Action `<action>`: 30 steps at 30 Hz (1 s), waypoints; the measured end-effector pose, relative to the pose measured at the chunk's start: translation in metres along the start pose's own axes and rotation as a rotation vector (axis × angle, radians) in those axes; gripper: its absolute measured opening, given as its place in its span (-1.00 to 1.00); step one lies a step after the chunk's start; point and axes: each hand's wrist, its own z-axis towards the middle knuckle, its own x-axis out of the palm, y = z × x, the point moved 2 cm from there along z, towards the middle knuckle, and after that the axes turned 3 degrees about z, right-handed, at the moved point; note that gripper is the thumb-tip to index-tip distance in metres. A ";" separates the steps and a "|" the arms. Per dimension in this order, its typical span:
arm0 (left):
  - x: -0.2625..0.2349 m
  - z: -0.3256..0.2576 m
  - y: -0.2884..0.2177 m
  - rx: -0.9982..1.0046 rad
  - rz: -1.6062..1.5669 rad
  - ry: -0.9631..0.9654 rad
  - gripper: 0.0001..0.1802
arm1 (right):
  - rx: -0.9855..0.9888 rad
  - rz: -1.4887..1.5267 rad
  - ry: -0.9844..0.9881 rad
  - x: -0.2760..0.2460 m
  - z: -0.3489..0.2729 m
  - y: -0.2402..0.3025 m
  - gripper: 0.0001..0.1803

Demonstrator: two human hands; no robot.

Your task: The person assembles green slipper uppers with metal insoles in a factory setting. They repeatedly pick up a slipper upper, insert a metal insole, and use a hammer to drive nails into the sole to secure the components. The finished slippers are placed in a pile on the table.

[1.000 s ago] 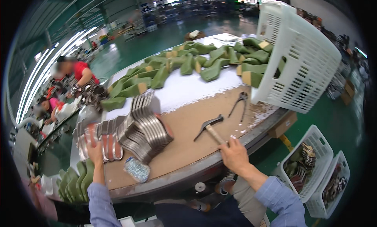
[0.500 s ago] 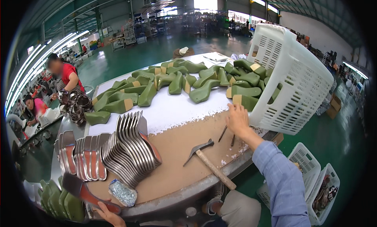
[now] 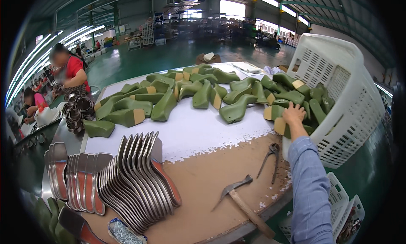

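My right hand (image 3: 294, 114) reaches over the green shoe lasts (image 3: 235, 109) beside the basket mouth. Its fingers are spread and touch the lasts; I see none lifted. Tan patches mark the heel ends of several lasts, heaped across the white sheet and spilling from the tilted white plastic basket (image 3: 338, 138). My left hand is out of view. At the lower left edge a curved sole piece (image 3: 78, 225), dark and red, shows partly. Next to it stands a nested stack of curved, shiny-edged sole pieces (image 3: 137, 185), with shorter rows (image 3: 86, 182) to its left.
A hammer (image 3: 243, 201) and pincers (image 3: 270, 159) lie on the brown board at the near right. A packet of small metal nails (image 3: 124, 232) sits at the front edge. Baskets (image 3: 338, 201) stand below at right. A co-worker in red (image 3: 74, 73) is at the left.
My right hand has moved from near the pincers farther out and right onto the lasts. The view has shifted; my left hand, earlier at the loose sole piece, is out of the picture.
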 end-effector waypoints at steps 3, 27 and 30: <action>-0.008 -0.001 0.000 0.063 0.059 -0.035 -0.30 | -0.086 0.044 0.176 -0.005 -0.016 0.031 -0.20; 0.005 0.003 0.012 0.099 -0.181 0.157 -0.70 | -0.993 0.096 0.144 -0.066 -0.196 0.021 -0.88; -0.003 0.003 0.005 0.088 -0.172 0.167 -0.67 | -1.140 0.458 0.194 -0.111 -0.253 0.076 -0.83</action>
